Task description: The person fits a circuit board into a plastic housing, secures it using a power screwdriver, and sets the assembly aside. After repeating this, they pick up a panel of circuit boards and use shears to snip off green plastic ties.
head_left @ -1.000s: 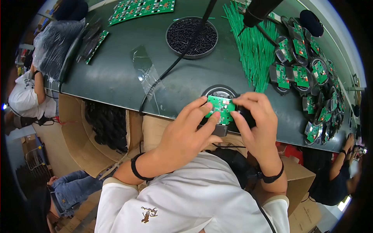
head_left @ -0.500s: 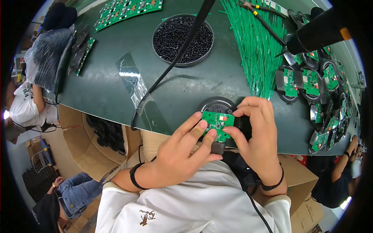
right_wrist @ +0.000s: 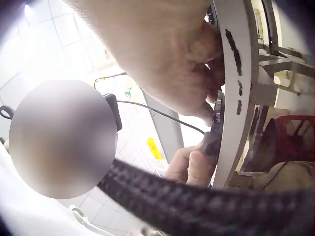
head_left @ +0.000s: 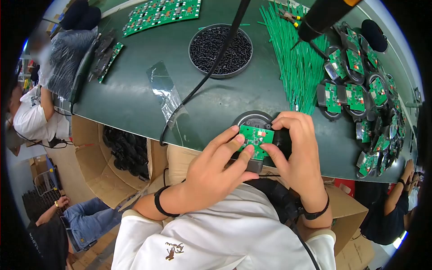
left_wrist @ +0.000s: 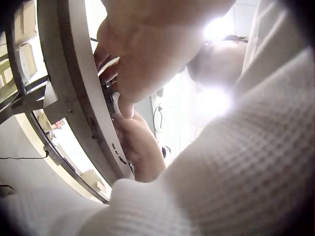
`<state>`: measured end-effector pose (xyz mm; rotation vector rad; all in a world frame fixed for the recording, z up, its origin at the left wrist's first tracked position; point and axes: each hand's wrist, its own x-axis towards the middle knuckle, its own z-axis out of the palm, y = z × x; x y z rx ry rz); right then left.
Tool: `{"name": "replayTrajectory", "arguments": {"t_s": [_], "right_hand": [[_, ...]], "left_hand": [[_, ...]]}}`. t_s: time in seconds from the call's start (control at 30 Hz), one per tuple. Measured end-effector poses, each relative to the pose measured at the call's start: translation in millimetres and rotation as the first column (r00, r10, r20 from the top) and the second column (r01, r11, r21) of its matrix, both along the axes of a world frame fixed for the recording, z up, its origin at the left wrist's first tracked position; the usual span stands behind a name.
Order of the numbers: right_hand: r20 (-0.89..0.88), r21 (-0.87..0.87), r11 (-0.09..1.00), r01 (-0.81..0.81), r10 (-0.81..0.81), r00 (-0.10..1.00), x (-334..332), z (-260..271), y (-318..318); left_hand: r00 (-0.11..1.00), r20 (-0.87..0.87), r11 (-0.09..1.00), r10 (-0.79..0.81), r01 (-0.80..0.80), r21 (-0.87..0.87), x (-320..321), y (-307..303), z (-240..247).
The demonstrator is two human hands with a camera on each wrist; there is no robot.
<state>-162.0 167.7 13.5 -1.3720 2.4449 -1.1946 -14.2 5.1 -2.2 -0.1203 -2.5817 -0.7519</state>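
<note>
A green circuit board lies over a round black plastic housing at the table's front edge. My left hand grips the board and housing from the left, fingertips on the board's face and left edge, thumb low beside the dark block at the near end. From the right, my right hand holds the board with a bent index finger at its upper right corner and the thumb on its right edge. The right wrist view shows the housing's dark edge between both hands; its underside is hidden.
A round tray of small black screws stands mid-table, with a black cable crossing it. Green strips lie to the right, below a hanging screwdriver. Several housings with boards cover the right side. Cutters lie behind.
The head view has shifted, first moving the scene down, then slightly back up. Both hands keep nearly the same hold on the board and housing.
</note>
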Motion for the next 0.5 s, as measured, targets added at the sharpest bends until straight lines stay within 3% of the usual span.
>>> {"name": "replayTrajectory", "arguments": {"t_s": [0.23,0.3,0.37,0.4,0.43,0.5], "right_hand": [[-0.033,0.012,1.0,-0.01,0.01,0.999,6.9,9.0,4.3],[-0.043,0.03,0.997,-0.07,0.071,0.997,-7.0,27.9,11.2],[0.203,0.004,0.996,0.089,-0.088,0.975,-20.1,46.5,16.5],[0.236,-0.103,0.983,0.154,-0.126,0.964,-32.6,51.2,14.3],[0.275,-0.207,0.953,0.22,-0.16,0.948,-47.5,56.0,4.6],[0.198,-0.362,0.902,0.233,-0.17,0.965,-74.8,70.4,-30.6]], "left_hand": [[1.0,0.028,0.995,0.004,-0.006,0.1,0.4,-9.3,18.7],[0.991,0.131,0.936,0.007,-0.053,0.349,0.3,-28.1,30.7],[0.968,-0.067,0.962,0.241,-0.229,0.15,-15.1,-61.0,43.5],[0.952,-0.109,0.952,0.286,-0.269,0.143,-29.9,-78.8,50.2],[0.927,-0.137,0.937,0.35,-0.349,0.031,-49.1,-95.1,53.2],[0.952,-0.077,0.952,0.296,-0.301,-0.059,-85.3,-124.5,46.7]]}}
